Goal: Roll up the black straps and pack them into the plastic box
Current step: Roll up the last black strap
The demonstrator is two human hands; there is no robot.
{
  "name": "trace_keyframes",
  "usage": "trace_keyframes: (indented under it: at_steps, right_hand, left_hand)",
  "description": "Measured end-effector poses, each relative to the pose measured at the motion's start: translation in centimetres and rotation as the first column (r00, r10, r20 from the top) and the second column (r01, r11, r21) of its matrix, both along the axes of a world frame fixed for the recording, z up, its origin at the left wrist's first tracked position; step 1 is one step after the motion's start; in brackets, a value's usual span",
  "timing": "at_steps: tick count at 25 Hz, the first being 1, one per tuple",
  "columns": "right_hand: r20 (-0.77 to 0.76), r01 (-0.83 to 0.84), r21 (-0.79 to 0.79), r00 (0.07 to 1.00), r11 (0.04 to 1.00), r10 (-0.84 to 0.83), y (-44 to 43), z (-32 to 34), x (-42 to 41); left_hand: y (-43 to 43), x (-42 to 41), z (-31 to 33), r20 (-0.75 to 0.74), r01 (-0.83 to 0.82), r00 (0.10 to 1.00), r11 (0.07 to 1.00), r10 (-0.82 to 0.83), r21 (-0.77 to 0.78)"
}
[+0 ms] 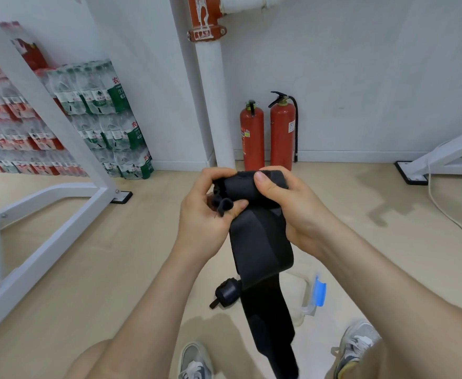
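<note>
I hold a wide black strap (pixel 259 242) in front of me at chest height. Its top end is partly rolled between both hands, and the loose tail hangs down toward the floor. My left hand (pixel 205 214) grips the left end of the roll, fingers curled over it. My right hand (pixel 287 206) holds the right end with the thumb pressed on top. On the floor below lies a rolled black strap (pixel 227 292). Beside it stands the clear plastic box (pixel 306 296) with a blue latch, mostly hidden behind the hanging strap.
Two red fire extinguishers (pixel 268 135) stand against the back wall by a white pipe (pixel 213 105). Stacked packs of bottled water (pixel 98 116) fill the left. White metal frames (pixel 60 203) stand left and right. A white cable (pixel 448 214) runs along the floor. My shoes (pixel 355 348) show below.
</note>
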State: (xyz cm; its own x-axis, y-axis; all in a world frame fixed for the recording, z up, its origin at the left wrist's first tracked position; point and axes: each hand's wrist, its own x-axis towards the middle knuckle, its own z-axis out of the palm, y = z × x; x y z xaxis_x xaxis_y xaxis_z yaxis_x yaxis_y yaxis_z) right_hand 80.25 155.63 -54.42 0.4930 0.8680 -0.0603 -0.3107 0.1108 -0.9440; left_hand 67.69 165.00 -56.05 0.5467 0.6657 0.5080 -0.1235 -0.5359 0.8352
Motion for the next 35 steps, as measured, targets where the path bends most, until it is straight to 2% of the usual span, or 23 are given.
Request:
trace_keyframes:
  at_steps: [1,3,4,5,8,11,13,15,16,19,22,23,25,28,30,32,35]
  right_hand:
    - [-0.018,-0.001,0.030,1.000,1.000,0.002,-0.1,0.1,0.2]
    - [-0.031,-0.026,0.079,0.999,0.997,0.029,-0.3,0.2,0.7]
    - [-0.026,-0.040,0.091,0.999,0.995,0.042,-0.4,0.2,0.8]
    - [-0.016,-0.051,0.099,0.998,0.994,0.053,-0.4,0.1,0.8]
    - [0.037,-0.078,0.108,0.997,0.991,0.075,-0.2,-0.2,0.8]
    - [0.154,-0.214,0.033,0.966,0.976,0.206,-0.3,-0.4,2.3]
    - [0.297,-0.375,-0.137,0.868,0.917,0.399,-0.9,0.1,3.4]
    - [0.424,-0.417,-0.283,0.753,0.864,0.503,-1.1,0.2,3.8]
    - [0.456,-0.407,-0.314,0.728,0.858,0.512,-1.1,0.2,3.8]
    - [0.483,-0.360,-0.272,0.751,0.892,0.451,-1.1,0.2,3.4]
    - [0.411,-0.260,-0.120,0.865,0.958,0.287,-0.9,0.2,3.7]
    - [0.368,-0.233,-0.073,0.897,0.970,0.243,-0.9,0.2,3.9]
    - [0.296,-0.194,-0.007,0.937,0.981,0.187,-0.9,0.2,4.3]
    - [0.217,-0.165,0.039,0.964,0.985,0.153,-0.9,0.1,4.7]
    - [0.184,-0.186,0.038,0.967,0.982,0.176,-0.9,0.1,4.6]
    - [0.243,-0.194,0.015,0.952,0.981,0.185,-0.8,-0.1,4.1]
    - [0.414,-0.097,0.005,0.906,0.995,0.086,-0.8,-0.2,3.3]
  left_hand:
    - [-0.1,-0.2,0.4,0.030,0.085,0.996,0.987,-0.082,-0.139]
    - [-0.1,-0.5,1.3,0.109,0.212,0.977,0.866,-0.182,-0.453]
    - [-0.1,-0.6,1.6,0.091,0.204,0.979,0.821,-0.184,-0.533]
    - [-0.2,-0.5,1.6,0.038,0.162,0.985,0.819,-0.169,-0.551]
    - [-0.6,-0.2,1.7,-0.036,0.063,0.995,0.850,-0.096,-0.523]
    - [0.2,-0.8,1.6,-0.033,0.112,0.990,0.896,-0.139,-0.430]
    - [0.7,-1.3,1.6,-0.078,0.194,0.970,0.930,-0.229,-0.313]
    - [0.9,-1.4,1.4,-0.144,0.238,0.951,0.946,-0.273,-0.222]
    - [0.8,-1.3,1.2,-0.155,0.243,0.948,0.947,-0.277,-0.208]
    - [0.4,-0.9,0.8,-0.089,0.240,0.960,0.944,-0.265,-0.225]
    - [0.1,-0.6,0.9,0.009,0.103,0.994,0.912,-0.108,-0.398]
    - [0.1,-0.5,1.0,-0.007,0.060,0.998,0.904,-0.070,-0.423]
    - [0.3,-0.8,1.1,-0.125,0.026,0.989,0.926,-0.079,-0.377]
    - [0.2,-1.3,1.2,-0.297,0.136,0.925,0.937,-0.236,-0.321]
    - [-0.2,-1.0,0.9,-0.276,0.162,0.923,0.920,-0.269,-0.356]
    - [-0.8,-0.1,0.6,-0.227,0.056,0.962,0.921,-0.154,-0.386]
    - [-1.2,0.8,0.2,-0.266,-0.100,0.964,0.943,0.012,-0.318]
